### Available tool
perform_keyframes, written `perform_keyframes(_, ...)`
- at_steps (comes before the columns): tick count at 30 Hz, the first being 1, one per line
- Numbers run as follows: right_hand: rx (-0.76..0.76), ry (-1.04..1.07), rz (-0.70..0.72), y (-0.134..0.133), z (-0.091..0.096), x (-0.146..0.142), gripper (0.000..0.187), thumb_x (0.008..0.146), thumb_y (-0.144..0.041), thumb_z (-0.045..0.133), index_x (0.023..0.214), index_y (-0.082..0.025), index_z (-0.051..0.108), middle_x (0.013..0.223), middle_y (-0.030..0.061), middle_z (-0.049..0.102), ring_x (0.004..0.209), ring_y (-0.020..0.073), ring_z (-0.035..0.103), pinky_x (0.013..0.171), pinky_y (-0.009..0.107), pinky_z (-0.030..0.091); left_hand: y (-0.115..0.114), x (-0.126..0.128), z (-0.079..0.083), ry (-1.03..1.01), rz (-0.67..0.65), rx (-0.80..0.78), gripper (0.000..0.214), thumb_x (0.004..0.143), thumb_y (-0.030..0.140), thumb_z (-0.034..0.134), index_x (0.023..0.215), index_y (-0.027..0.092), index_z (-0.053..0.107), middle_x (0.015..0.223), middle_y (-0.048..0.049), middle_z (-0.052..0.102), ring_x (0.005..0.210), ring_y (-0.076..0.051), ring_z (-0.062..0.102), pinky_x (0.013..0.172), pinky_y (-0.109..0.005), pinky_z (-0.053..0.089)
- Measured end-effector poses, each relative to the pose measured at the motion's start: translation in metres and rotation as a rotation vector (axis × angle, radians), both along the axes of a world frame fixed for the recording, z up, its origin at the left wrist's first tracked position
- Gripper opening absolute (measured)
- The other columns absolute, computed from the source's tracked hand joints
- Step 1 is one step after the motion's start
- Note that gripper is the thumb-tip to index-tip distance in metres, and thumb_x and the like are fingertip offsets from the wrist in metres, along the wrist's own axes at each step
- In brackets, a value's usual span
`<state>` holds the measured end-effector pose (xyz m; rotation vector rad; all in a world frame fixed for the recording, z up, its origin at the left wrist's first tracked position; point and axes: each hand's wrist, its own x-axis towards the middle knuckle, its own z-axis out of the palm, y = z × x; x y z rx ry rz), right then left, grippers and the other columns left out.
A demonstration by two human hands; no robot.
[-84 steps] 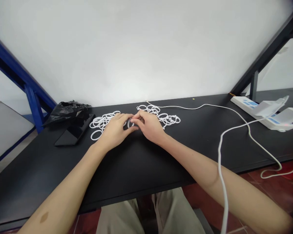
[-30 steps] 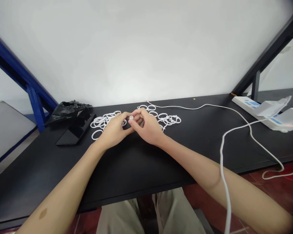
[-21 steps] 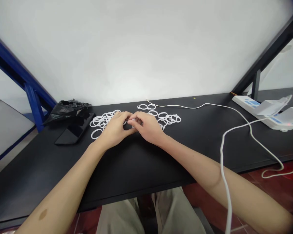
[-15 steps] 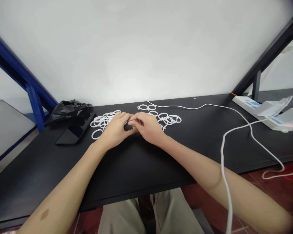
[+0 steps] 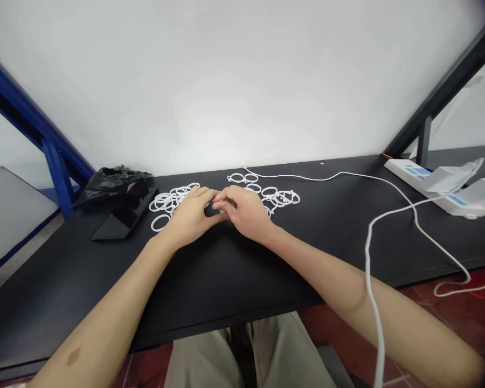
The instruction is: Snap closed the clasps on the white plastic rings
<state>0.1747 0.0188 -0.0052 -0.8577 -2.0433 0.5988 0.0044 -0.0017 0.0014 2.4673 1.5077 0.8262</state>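
Note:
My left hand and my right hand meet fingertip to fingertip over the black table. Both are closed in a pinch on a white ring, of which only a small part shows between the fingers. Left of my left hand, and partly behind it, lies a pile of white rings. One single ring rests at the pile's near edge. More white rings, some with small eyelets, lie beyond and to the right of my right hand. Two rings lie together near the wall.
A black tablet or phone and a crumpled black plastic bag lie at the left. A white cable loops across the right side, over my right forearm. A white power strip sits at the right on the black table.
Both hands stay in the same place, fingertips together. Less white shows between the fingers now; otherwise only a very slight shift of the view.

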Motion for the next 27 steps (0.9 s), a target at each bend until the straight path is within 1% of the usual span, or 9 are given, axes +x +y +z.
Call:
perform_keyframes(13,-0.014,-0.017,-0.032,-0.0013,0.0017,0.0001,0.012,0.091,-0.027,0.061,0.087,-0.022,0.07,0.086,-0.0028,0.068,0.073,0.0106,0.057,0.07,0.024,0.039,0.0005,0.0,-0.0007,0.004,-0.017,0.024,0.018,0.089,0.039,0.061,0.086,0.021,0.058,0.084,-0.0018,0.06,0.084,-0.022,0.049,0.074,-0.034,0.039)
perform_keyframes(23,-0.011,-0.027,-0.039,-0.0014,0.0019,-0.0002,0.013,0.092,-0.026,0.059,0.085,-0.022,0.069,0.084,-0.0027,0.069,0.073,0.0108,0.057,0.069,0.024,0.038,0.0003,0.0015,0.0007,0.002,-0.028,0.001,0.023,0.089,0.04,0.061,0.077,0.021,0.053,0.079,-0.0014,0.056,0.081,-0.022,0.048,0.073,-0.034,0.038)
perform_keyframes(27,-0.013,-0.016,-0.035,-0.0007,0.0011,-0.0001,0.013,0.091,-0.027,0.06,0.084,-0.022,0.069,0.084,-0.0032,0.068,0.072,0.0103,0.056,0.069,0.024,0.038,-0.0007,0.002,0.0019,0.003,-0.03,-0.004,0.024,0.089,0.039,0.061,0.077,0.022,0.051,0.079,-0.0011,0.056,0.081,-0.021,0.048,0.075,-0.035,0.039)
